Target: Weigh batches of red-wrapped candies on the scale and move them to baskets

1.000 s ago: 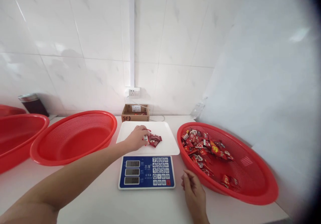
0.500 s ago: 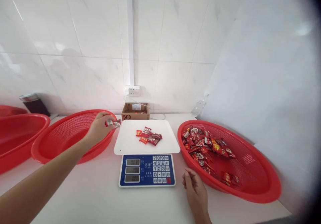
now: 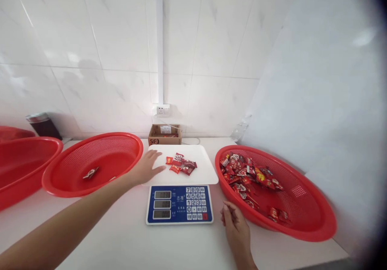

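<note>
My left hand [image 3: 147, 168] is open, its fingers spread over the left edge of the white weighing pan [image 3: 204, 169], holding nothing. Several small red and maroon wrapped packets [image 3: 181, 164] lie in a loose pile on the pan, just right of my fingertips. Below the pan is the scale's blue panel [image 3: 179, 204] with keys and lit displays. Inside the left red basket [image 3: 127, 141] lies a small packet [image 3: 90, 173]; another bit shows beside my forearm. My right hand [image 3: 236, 225] rests on the table with fingers curled closed, nothing visible in them, beside the right red basket [image 3: 320, 225].
Many similar red packets [image 3: 242, 173] fill the left part of the right basket. Behind the scale stands a small cardboard box [image 3: 165, 140] below a wall socket [image 3: 161, 110]. Farther left are another red tub [image 3: 27, 169] and a dark container with a silvery lid [image 3: 44, 125].
My left hand has let go of the packet it held and moved right to the pan. A packet now lies in the left basket. My right hand has stayed put.
</note>
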